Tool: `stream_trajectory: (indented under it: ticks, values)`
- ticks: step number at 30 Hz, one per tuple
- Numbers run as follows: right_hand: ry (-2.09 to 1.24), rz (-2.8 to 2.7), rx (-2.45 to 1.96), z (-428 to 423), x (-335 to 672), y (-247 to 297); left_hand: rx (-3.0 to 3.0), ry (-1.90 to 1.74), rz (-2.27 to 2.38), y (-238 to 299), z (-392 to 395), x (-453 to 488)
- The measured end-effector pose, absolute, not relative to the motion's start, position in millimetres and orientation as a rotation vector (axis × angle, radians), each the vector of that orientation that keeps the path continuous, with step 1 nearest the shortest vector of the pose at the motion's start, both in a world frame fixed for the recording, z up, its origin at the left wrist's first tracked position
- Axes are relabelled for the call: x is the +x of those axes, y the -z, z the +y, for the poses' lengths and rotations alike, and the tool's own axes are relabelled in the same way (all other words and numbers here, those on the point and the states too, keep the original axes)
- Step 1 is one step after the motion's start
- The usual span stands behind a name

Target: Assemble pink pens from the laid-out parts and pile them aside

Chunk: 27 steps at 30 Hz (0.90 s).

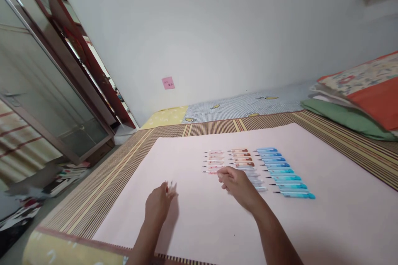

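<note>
My left hand [157, 205] is closed above the pink sheet [199, 223], holding a slim whitish pen [170, 187] whose tip points up; how many it holds is partly hidden. My right hand [236, 182] has its fingers pinched at the right end of the lowest pink-patterned pen [211, 172], which lies flat. Above that lie several more pink-patterned pens [215, 157] in a column. Brown-and-cream pens [241, 159] form the middle column, with pale grey pens [256, 182] below them, partly covered by my right hand. Blue and turquoise pens [287, 178] make the right column, tips facing left.
The sheet lies on a striped mat [102, 198] over a bed. Folded bedding [367, 99] is piled at the right, by the wall [217, 41]. A pink note [168, 83] sticks to the wall. At the left stands a glass-panelled door [46, 74], with items on the floor.
</note>
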State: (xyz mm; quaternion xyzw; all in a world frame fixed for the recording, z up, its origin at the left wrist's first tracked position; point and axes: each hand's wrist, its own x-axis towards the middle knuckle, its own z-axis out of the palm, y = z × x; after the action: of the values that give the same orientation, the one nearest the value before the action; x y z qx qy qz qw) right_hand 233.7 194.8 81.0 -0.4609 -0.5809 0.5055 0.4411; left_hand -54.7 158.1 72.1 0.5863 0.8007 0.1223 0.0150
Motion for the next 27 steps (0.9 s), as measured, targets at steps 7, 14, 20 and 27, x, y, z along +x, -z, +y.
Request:
stream_trajectory:
  ticks: [7, 14, 20, 27]
  values:
    - [-1.291, -1.488, -1.131, 196, 235, -78, 1.826, -0.545, 2.568, -73, 146, -84]
    - [-1.281, -1.497, -1.15, 197, 239, -76, 1.641, -0.634, 2.522, -68, 93, -94]
    - [-1.277, -1.523, -1.186, 195, 237, -79, 1.459, -0.63, 2.589, -34, 65, -66]
    - [-1.28, -1.533, -1.197, 193, 237, -82, 1.408, -0.612, 2.638, -28, 72, -64]
